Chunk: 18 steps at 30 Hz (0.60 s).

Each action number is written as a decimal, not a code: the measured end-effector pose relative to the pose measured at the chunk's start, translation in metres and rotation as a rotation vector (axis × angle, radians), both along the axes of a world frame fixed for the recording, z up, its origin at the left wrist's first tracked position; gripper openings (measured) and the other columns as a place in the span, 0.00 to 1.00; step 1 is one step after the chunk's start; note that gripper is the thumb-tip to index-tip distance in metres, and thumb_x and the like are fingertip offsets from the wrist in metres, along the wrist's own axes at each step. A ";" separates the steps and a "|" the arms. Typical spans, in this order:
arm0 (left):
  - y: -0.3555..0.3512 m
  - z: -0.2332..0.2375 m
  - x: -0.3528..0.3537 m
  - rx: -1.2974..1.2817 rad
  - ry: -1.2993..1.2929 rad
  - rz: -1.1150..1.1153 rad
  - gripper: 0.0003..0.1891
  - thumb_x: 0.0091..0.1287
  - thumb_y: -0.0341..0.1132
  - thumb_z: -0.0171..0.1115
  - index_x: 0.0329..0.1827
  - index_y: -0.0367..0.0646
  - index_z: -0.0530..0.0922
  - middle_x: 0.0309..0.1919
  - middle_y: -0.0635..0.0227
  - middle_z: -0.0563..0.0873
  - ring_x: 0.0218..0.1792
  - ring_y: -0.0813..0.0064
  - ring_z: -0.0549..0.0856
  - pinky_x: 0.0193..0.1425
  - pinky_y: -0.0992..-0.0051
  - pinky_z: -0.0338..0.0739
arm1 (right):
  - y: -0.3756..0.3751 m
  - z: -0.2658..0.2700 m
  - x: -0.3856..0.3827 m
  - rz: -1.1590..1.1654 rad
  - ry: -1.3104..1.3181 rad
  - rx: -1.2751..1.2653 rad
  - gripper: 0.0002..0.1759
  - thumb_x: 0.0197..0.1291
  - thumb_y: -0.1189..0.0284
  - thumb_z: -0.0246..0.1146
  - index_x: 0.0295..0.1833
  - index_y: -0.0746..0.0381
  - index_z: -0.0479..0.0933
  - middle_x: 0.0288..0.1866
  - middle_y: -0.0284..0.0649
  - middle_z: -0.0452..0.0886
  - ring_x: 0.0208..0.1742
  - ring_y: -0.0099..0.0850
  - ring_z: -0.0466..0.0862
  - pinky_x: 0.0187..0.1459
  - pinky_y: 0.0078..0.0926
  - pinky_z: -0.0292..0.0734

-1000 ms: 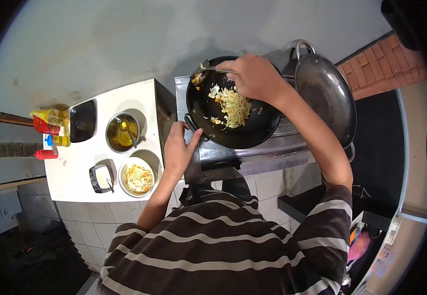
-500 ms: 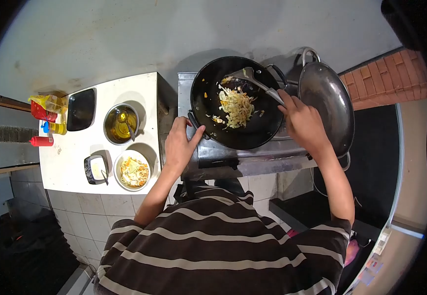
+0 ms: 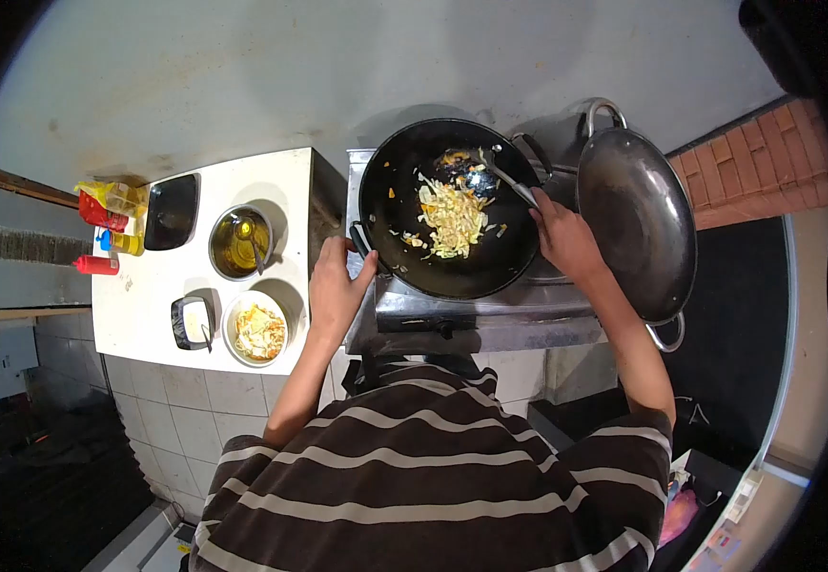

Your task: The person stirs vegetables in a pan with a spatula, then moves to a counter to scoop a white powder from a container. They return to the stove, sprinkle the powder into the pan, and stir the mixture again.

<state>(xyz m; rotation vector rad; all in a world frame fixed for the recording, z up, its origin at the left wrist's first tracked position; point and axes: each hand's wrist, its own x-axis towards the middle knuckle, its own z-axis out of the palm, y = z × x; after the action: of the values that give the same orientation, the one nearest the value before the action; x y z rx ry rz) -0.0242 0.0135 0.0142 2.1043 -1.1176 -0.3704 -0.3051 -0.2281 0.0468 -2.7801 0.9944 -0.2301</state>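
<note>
A black wok (image 3: 490,274) sits on the stove, with shredded cabbage and bits of orange (image 3: 456,221) heaped near its middle. My left hand (image 3: 337,288) is closed around the wok's left handle (image 3: 360,240), thumb towards the rim. In my right hand (image 3: 568,240) is the handle of a metal spatula (image 3: 512,179), gripped at the wok's right side. The spatula slants into the pan behind the cabbage, and its blade is hard to make out against the dark, shiny bottom.
Right of the wok, a large metal wok (image 3: 638,219) stands on the steel stove (image 3: 538,329). The white table (image 3: 152,334) at left holds a pot of oil (image 3: 216,257), a bowl of shredded vegetables (image 3: 259,334), a small black dish (image 3: 192,322), a black tray (image 3: 173,212) and a red bottle (image 3: 97,265).
The spatula blade has moved from the wok's far side down towards the cabbage. My right hand has shifted slightly left with it. My left hand stays at the handle; the view has shifted a little.
</note>
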 end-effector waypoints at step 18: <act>-0.001 -0.001 -0.004 0.011 0.031 0.043 0.18 0.67 0.41 0.72 0.42 0.33 0.78 0.36 0.53 0.81 0.34 0.54 0.81 0.40 0.59 0.75 | 0.018 -0.021 -0.012 0.113 0.223 -0.386 0.46 0.57 0.78 0.61 0.83 0.63 0.56 0.41 0.46 0.80 0.27 0.37 0.87 0.27 0.33 0.85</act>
<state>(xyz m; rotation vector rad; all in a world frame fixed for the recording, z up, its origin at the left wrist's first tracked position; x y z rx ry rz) -0.0284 0.0122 0.0134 2.1214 -1.0528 -0.3888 -0.3169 -0.2099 0.0256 -3.2616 0.9174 -0.1052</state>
